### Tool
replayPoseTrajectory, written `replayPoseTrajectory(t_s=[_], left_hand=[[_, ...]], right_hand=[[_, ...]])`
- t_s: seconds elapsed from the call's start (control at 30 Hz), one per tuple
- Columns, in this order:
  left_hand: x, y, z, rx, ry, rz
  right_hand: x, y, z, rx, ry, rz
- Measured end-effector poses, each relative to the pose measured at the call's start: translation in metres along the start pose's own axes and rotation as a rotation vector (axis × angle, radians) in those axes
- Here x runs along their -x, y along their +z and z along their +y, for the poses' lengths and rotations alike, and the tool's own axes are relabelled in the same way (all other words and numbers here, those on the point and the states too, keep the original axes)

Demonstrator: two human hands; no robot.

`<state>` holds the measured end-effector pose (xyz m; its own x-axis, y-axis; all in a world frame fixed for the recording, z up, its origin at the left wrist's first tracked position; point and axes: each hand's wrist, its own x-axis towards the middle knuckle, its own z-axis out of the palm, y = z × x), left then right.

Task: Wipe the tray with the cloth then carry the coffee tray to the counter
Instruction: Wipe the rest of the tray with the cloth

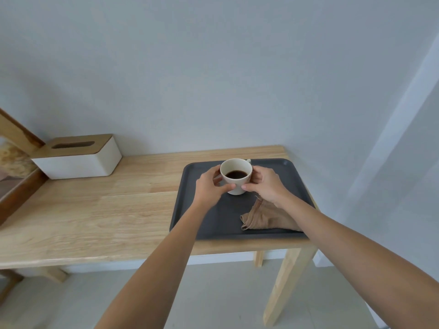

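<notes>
A dark grey tray point(202, 217) lies at the right end of a light wooden table point(95, 210). On it stands a white cup point(236, 179) with dark coffee inside. My left hand point(210, 186) wraps the cup's left side and my right hand point(264, 184) wraps its right side; both thumbs press its front. Whether the cup's base touches the tray I cannot tell. A crumpled tan cloth point(263, 218) rests on the tray's near right part, partly under my right forearm.
A white tissue box point(78, 160) with a wooden lid stands at the table's back left. A dark wooden frame point(16, 186) leans at the far left. The wall runs right behind the table; the table's right edge and legs point(282, 288) are beside the tray.
</notes>
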<state>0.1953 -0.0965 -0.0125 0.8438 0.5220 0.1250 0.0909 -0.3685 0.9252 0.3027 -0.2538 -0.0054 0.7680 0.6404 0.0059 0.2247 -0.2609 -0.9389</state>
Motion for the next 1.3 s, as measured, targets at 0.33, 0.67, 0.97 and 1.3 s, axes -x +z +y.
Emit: replayPoseTrajectory(t_s=[0.33, 0.67, 0.97, 1.3], left_hand=[[-0.020, -0.056, -0.011, -0.024, -0.026, 0.094], [-0.030, -0.080, -0.034, -0.006, -0.065, 0.109], [0.003, -0.073, -0.020, -0.230, -0.063, 0.046], [0.105, -0.019, -0.032, -0.927, -0.187, -0.048]], right_hand=[[-0.056, 0.047, -0.018, 0.025, -0.019, -0.126], [-0.084, 0.079, -0.014, 0.054, -0.021, -0.181], [-0.053, 0.062, -0.029, 0.195, -0.086, -0.213], [0.088, -0.044, 0.022, 0.496, -0.251, -0.290]])
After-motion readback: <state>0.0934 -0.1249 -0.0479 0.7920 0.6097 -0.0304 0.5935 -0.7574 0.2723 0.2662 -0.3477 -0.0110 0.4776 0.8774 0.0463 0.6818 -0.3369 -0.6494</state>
